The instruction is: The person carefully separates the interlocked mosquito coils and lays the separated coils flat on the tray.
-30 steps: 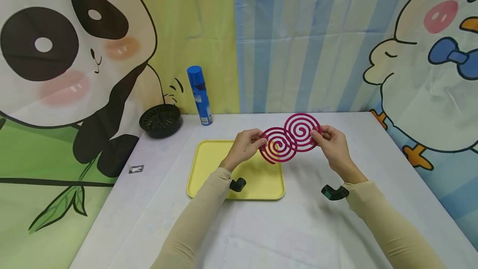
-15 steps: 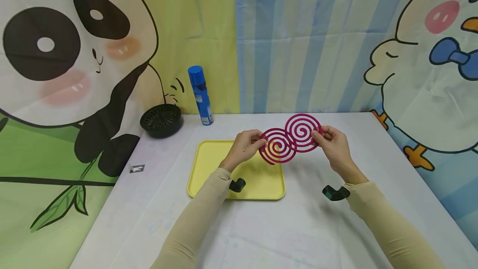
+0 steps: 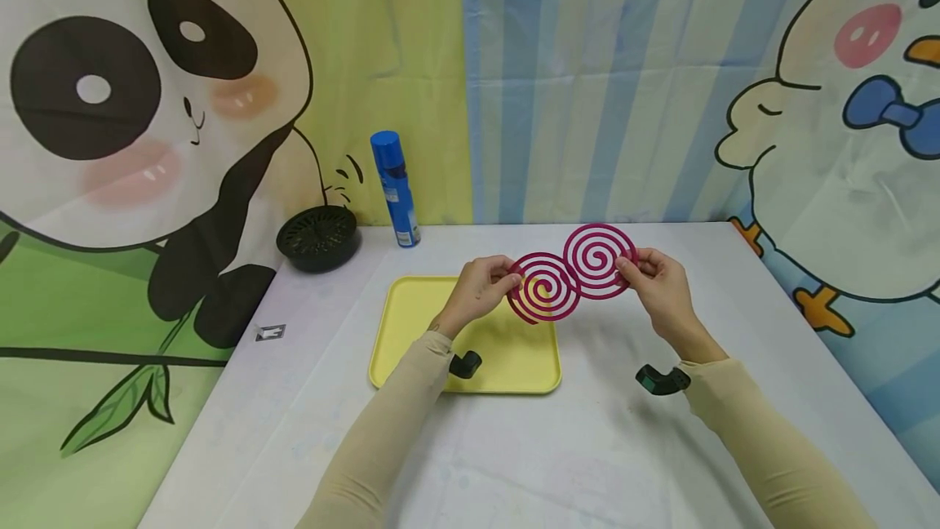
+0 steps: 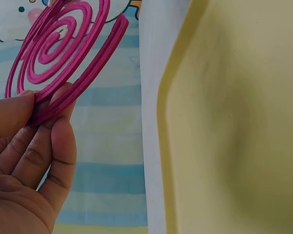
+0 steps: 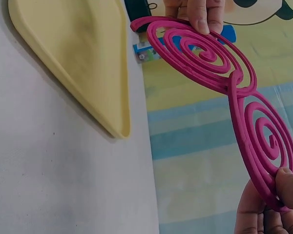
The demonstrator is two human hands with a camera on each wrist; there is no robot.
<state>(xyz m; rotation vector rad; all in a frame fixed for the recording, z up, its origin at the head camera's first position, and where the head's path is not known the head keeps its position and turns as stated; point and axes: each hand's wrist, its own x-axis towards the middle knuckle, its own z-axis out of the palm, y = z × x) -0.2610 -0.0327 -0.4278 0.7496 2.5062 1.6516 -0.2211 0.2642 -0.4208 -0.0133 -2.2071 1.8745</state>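
Note:
Two magenta mosquito coils meet edge to edge above the table in the head view. My left hand (image 3: 473,296) pinches the outer edge of the left coil (image 3: 547,287) between thumb and fingers. At the right, my right hand (image 3: 664,292) pinches the outer rim of the other coil (image 3: 598,260), which sits a little higher. The right wrist view shows the coils hooked or overlapping where their rims meet; I cannot tell whether they are joined there. Up close in the left wrist view, the left coil's loose outer end (image 4: 118,29) points upward, away from the fingers.
A yellow tray (image 3: 411,308) lies on the white table (image 3: 514,464) below my left hand. At the back left stand a black round slotted dish (image 3: 318,239) and a blue spray can (image 3: 396,190). Printed cloths hang behind and beside the table.
The two coils have drawn very slightly apart, with a smaller overlap between their rims. My right hand has shifted a touch to the right; both grips stay the same.

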